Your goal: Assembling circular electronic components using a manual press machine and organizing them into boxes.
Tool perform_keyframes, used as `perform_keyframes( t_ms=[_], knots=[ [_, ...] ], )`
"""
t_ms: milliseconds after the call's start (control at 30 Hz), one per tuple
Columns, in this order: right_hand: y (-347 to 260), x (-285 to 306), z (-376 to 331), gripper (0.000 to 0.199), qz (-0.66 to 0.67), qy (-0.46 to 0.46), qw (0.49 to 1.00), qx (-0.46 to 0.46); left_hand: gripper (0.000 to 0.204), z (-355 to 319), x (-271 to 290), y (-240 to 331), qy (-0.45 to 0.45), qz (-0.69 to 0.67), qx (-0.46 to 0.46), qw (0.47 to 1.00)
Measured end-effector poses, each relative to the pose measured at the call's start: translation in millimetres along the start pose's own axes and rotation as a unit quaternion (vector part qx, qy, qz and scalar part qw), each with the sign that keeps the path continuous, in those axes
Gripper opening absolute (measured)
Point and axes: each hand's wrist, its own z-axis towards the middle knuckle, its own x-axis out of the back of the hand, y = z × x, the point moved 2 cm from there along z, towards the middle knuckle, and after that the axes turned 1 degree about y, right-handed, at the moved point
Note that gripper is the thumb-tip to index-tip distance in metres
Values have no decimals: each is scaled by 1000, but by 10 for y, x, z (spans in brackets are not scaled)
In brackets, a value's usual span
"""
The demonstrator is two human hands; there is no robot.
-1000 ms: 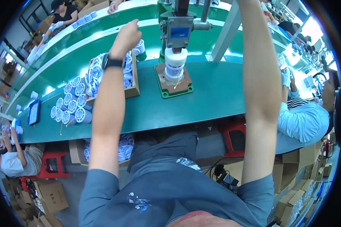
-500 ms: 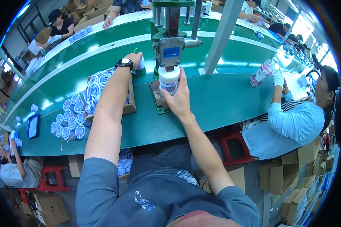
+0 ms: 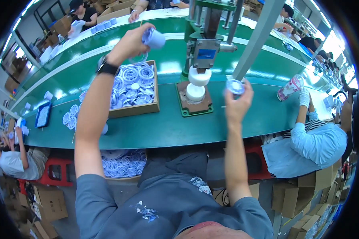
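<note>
My left hand (image 3: 128, 47) is raised over the back of a cardboard box, its fingers closed round a white plastic cylindrical housing (image 3: 157, 40) tilted to the right. To the right of the press (image 3: 205, 53), my right hand (image 3: 240, 104) grips a white round plastic part (image 3: 235, 87) from below, its ringed face turned up. Between my hands stands the green press. Its white upper die (image 3: 199, 75) hangs just over a white round seat (image 3: 195, 93) on the base plate, and neither hand touches them.
The cardboard box (image 3: 133, 111) is full of white plastic rings. Left of it stand several white cylinders (image 3: 70, 117), partly behind my left arm, and a blue tray (image 3: 43, 114). A grey post (image 3: 259, 40) rises right of the press. A gloved co-worker (image 3: 317, 139) sits at right, near a pink-patterned bottle (image 3: 290, 87).
My right hand has drawn its part out of the press, to the right. My left hand has lifted a housing off the bench. The whole view has shifted.
</note>
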Motion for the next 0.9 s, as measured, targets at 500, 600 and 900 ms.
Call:
perform_keyframes(
  t_ms=[500, 600, 900],
  knots=[
    [-925, -274, -1270, 66, 159, -373, 911, 80, 64, -2273, -768, 414, -11, 18, 2, 1000],
    [-1071, -549, -1542, 70, 166, -391, 902, 81, 60, -2534, -679, 411, 24, -157, 175, 972],
    [-1126, -872, -1710, 70, 104, -450, 882, 91, 39, -3008, -967, 39, 269, -413, 332, 804]
  ],
)
